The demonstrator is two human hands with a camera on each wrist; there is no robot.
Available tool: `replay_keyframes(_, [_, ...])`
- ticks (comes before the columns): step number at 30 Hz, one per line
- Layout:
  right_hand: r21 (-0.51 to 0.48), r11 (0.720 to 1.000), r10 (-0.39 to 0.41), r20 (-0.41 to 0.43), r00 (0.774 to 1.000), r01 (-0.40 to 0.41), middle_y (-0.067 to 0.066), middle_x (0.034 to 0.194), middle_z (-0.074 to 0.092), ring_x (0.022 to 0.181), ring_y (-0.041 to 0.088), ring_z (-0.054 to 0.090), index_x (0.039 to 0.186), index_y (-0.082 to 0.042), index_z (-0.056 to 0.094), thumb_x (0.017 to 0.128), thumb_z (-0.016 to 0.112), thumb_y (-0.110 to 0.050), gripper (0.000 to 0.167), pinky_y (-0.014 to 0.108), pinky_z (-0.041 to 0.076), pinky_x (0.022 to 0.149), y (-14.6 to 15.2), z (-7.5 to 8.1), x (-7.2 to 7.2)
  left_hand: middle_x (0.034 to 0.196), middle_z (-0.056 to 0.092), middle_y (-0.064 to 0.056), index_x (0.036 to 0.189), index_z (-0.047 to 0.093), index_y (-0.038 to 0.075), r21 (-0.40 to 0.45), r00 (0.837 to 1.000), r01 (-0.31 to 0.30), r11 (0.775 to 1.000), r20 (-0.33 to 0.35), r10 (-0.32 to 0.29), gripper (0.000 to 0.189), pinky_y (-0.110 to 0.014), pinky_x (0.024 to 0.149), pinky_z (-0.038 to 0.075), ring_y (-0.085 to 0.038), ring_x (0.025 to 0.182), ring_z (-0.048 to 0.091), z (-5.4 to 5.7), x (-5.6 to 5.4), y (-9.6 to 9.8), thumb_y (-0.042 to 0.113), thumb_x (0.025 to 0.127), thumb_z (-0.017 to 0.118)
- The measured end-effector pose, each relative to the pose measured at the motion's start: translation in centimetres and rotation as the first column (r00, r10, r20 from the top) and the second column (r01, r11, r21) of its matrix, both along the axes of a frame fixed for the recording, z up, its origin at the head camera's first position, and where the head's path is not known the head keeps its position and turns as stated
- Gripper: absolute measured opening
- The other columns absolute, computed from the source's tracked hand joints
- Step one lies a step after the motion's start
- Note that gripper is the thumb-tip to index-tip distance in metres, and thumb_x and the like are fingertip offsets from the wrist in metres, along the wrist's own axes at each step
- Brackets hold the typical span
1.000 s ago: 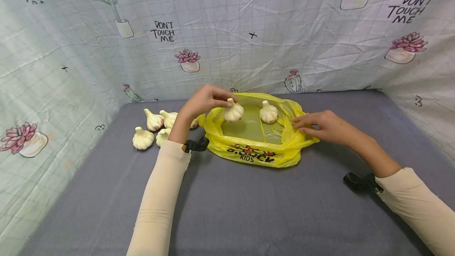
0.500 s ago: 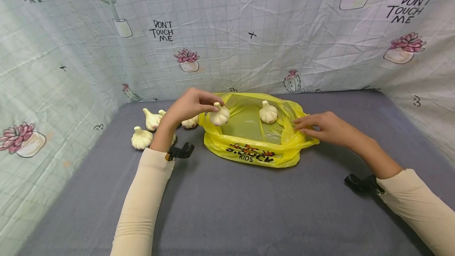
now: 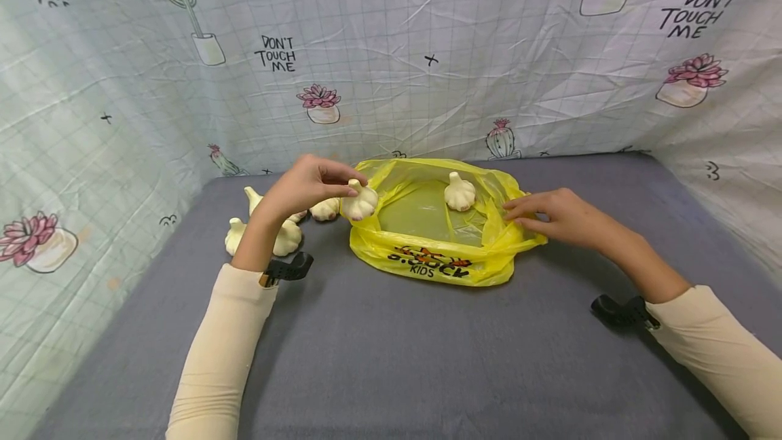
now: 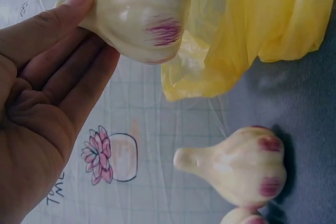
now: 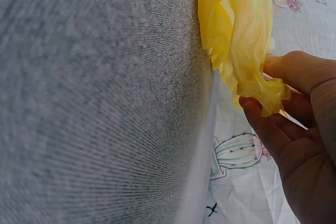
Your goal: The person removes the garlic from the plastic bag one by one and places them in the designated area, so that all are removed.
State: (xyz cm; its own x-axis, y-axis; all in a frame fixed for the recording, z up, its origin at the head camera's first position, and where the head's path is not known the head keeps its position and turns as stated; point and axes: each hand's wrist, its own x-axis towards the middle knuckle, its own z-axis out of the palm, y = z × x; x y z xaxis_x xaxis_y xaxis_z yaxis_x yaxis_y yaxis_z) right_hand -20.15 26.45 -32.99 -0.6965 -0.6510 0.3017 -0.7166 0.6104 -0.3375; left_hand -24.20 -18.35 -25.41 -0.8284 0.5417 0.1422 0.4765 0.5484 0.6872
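My left hand [image 3: 308, 185] pinches a garlic bulb [image 3: 360, 202] by its stem, at the left rim of a yellow plastic bag [image 3: 427, 270]. Purple streaks mark the held bulb's underside in the left wrist view. With thumb and fingers, my right hand [image 3: 552, 217] grips the bag's right edge; the crumpled plastic [image 5: 257, 82] shows between them in the right wrist view. The bag's mouth gapes upward, and a single bulb [image 3: 459, 193] lies inside, toward the right. Left of the bag, several more garlic bulbs [image 3: 287, 239] sit on the table, partly hidden by my left hand and forearm.
A grey cloth [image 3: 391, 352] covers the table. Behind and at the sides hangs a pale curtain [image 3: 391, 53] printed with cacti and lettering. The bag stands near the table's back edge.
My left hand has moved left with the garlic bulb, from over the bag's mouth to its left rim. My right hand has stayed on the bag's edge.
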Motion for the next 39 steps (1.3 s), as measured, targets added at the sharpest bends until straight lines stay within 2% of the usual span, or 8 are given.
replay_keyframes(7, [-0.001,1.000,-0.010,0.012,1.000,0.010,0.010,0.128,0.070,0.069,0.002,0.051,0.115,-0.013,0.078,0.095,0.071,-0.006,0.022,0.022,0.039,0.053,0.2,0.1,0.1,0.107,0.077,0.002,0.112,0.080,0.017,0.000,0.999,-0.022,1.000,-0.025,0.022,0.019,-0.028,0.080,0.055,-0.013,0.096,0.072,-0.1,0.6,-1.0,0.020,0.093,0.077])
replay_keyframes(13, [-0.014,1.000,0.006,-0.012,1.000,-0.006,0.010,0.126,0.071,0.061,-0.001,0.043,0.113,-0.012,0.079,0.094,0.072,-0.004,0.022,0.022,0.038,0.051,0.2,0.0,0.0,0.104,0.078,0.002,0.110,0.081,0.019,-0.013,0.998,-0.036,0.999,-0.045,0.035,0.018,-0.024,0.058,0.044,-0.021,0.087,0.072,-0.4,1.2,-1.9,0.020,0.093,0.077])
replay_keyframes(16, [-0.020,1.000,0.014,-0.015,1.000,-0.015,0.011,0.125,0.071,0.060,-0.001,0.043,0.113,-0.011,0.079,0.094,0.072,-0.004,0.022,0.021,0.038,0.051,0.2,-0.1,0.0,0.101,0.078,0.003,0.109,0.081,0.020,-0.012,0.997,-0.062,0.998,-0.054,0.061,0.017,-0.024,0.057,0.045,-0.020,0.085,0.072,-0.7,1.4,-2.3,0.021,0.092,0.078])
replay_keyframes(20, [-0.025,1.000,0.007,-0.011,1.000,-0.008,0.011,0.125,0.071,0.062,-0.002,0.046,0.114,-0.011,0.078,0.094,0.072,-0.004,0.022,0.021,0.039,0.051,0.2,-0.1,0.0,0.099,0.078,0.002,0.108,0.081,0.020,-0.023,0.992,-0.095,0.995,-0.084,0.093,0.017,-0.023,0.068,0.054,-0.013,0.087,0.074,-1.0,1.8,-2.9,0.023,0.091,0.080])
replay_keyframes(23, [-0.030,0.999,0.009,-0.014,1.000,-0.009,0.011,0.125,0.071,0.062,-0.002,0.046,0.114,-0.011,0.078,0.093,0.072,-0.004,0.023,0.021,0.039,0.051,0.3,-0.2,0.0,0.100,0.078,0.002,0.109,0.081,0.020,-0.049,0.991,-0.096,0.994,-0.103,0.090,0.018,-0.022,0.069,0.054,-0.011,0.087,0.074,-1.2,2.1,-3.6,0.024,0.091,0.079])
replay_keyframes(31, [-0.037,0.999,0.010,-0.003,1.000,-0.010,0.012,0.126,0.071,0.058,-0.002,0.045,0.115,-0.011,0.078,0.094,0.072,-0.004,0.023,0.021,0.040,0.052,0.4,-0.5,0.0,0.107,0.077,0.003,0.113,0.080,0.017,-0.040,0.994,-0.079,0.996,-0.083,0.076,0.023,-0.022,0.075,0.057,-0.007,0.093,0.074,-1.5,3.0,-4.9,0.017,0.090,0.079])
replay_keyframes(39, [-0.042,0.999,0.010,-0.005,1.000,-0.010,0.012,0.125,0.071,0.060,-0.001,0.046,0.114,-0.010,0.078,0.094,0.072,-0.003,0.022,0.021,0.040,0.052,0.3,-0.4,0.1,0.109,0.077,-0.002,0.116,0.078,0.012,-0.066,0.995,-0.073,0.995,-0.073,0.068,0.024,-0.020,0.077,0.056,-0.010,0.095,0.074,-1.4,3.2,-5.4,0.019,0.093,0.076])
